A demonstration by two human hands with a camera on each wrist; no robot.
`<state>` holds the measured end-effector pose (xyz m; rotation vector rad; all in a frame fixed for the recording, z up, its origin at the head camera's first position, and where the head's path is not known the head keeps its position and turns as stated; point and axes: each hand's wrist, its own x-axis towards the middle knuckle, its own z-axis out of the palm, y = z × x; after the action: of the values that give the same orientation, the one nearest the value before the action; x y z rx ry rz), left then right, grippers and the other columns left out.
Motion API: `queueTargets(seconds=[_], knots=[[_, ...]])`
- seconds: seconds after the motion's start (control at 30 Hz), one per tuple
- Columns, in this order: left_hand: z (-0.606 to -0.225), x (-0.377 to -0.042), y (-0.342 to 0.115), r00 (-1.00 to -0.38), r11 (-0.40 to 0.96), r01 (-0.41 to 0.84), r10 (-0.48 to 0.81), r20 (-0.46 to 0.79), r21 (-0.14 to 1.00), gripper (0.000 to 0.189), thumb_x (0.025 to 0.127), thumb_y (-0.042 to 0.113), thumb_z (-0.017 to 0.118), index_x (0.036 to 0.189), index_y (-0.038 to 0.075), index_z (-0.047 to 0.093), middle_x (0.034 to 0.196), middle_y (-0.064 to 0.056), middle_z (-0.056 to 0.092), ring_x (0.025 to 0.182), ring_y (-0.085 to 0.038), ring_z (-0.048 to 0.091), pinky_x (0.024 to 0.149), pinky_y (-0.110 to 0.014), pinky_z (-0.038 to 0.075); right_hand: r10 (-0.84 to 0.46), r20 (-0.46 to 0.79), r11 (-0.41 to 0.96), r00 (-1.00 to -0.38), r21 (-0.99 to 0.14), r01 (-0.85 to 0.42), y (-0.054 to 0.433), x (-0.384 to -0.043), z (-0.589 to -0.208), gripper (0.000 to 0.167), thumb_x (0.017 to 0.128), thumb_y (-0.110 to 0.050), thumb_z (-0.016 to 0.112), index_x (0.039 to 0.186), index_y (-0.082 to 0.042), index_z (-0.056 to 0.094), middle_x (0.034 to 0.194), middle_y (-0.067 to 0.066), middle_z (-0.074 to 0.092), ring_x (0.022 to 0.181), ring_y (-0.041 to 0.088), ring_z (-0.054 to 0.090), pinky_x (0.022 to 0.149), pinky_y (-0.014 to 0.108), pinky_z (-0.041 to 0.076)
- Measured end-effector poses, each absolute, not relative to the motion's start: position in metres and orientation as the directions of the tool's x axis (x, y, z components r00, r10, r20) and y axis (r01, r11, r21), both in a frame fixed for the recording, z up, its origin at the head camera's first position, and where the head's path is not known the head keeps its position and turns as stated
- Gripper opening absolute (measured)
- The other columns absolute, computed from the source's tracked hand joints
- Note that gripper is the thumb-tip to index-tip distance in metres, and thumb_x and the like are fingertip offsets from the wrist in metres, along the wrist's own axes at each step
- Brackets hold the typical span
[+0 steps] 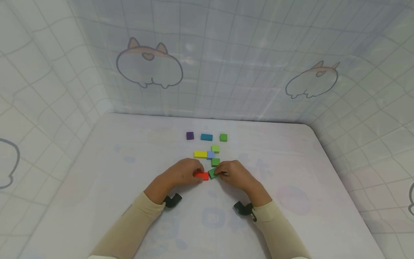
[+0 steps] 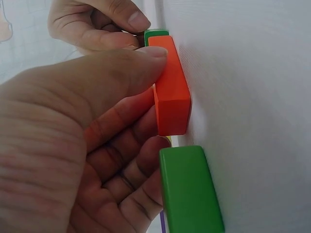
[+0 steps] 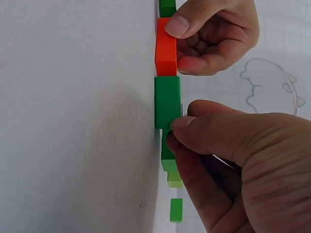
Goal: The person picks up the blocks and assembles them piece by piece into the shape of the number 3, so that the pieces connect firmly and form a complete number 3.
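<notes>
In the head view, pinches the red block point(image 1: 204, 176) with the left hand point(image 1: 183, 172) and the dark green block point(image 1: 211, 174) with the right hand point(image 1: 234, 173), near ends almost meeting, the green one askew. Shows a mid-green cube point(image 1: 215, 163) just past the right hand, then a yellow block point(image 1: 200, 154) against a pale blue cube point(image 1: 210, 155), and a lime cube point(image 1: 215, 149). Leaves a strip of tabletop point(image 1: 252, 133) between the far row (purple cube point(image 1: 190, 136), teal block point(image 1: 206, 137), bright green cube point(image 1: 223, 137)) and the back edge, with broad room at both sides.

In the left wrist view, clamps red between thumb and fingers, a narrow gap short of a grass-green block point(image 2: 190, 189).

In the right wrist view, grips dark green near one corner, end toward red; cannot tell whether touching.
</notes>
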<state>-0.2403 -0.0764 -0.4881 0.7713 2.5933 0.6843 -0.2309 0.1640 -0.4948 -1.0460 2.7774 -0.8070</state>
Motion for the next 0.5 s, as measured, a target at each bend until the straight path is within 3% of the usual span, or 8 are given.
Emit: queueTargets(seconds=[0.5], knots=[[-0.488, -0.2399, -0.0776, -0.792, 0.734, 0.437, 0.588, -0.164, 0.52, 0.023, 0.086, 0.023, 0.078, 0.106, 0.014, 0.074, 0.093, 0.008, 0.064, 0.085, -0.013, 0.055, 0.083, -0.031, 0.051, -0.608, 0.138, 0.626, -0.782, -0.523, -0.578, 0.1641, -0.2321, -0.4998, 0.02, 0.085, 0.003, 0.074, 0.096, -0.012, 0.079, 0.103, -0.002, 0.075, 0.1, 0.01, 0.069, 0.089, 0.025, 0.056]])
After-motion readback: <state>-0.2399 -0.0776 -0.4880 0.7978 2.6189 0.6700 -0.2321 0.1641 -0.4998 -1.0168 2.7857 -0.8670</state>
